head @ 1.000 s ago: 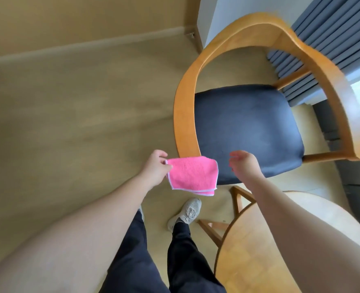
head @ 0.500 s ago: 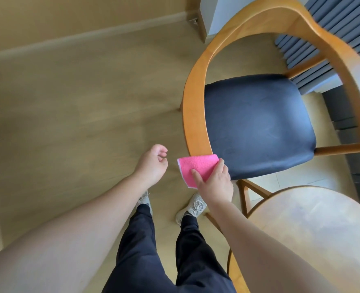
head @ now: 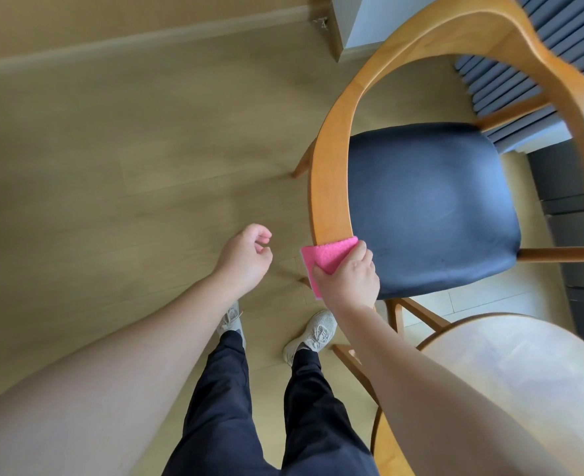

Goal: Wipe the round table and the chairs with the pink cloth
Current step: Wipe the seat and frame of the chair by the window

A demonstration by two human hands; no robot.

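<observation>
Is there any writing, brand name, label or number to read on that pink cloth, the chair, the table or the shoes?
None can be read: the pink cloth, the wooden chair, the round table, the grey shoes and the curtain show no legible words, labels or numbers.

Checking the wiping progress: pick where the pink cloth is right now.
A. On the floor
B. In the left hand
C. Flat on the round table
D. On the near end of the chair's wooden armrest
D: the right hand grips the pink cloth against the end of the chair's wooden armrest; the left hand holds nothing.
</observation>
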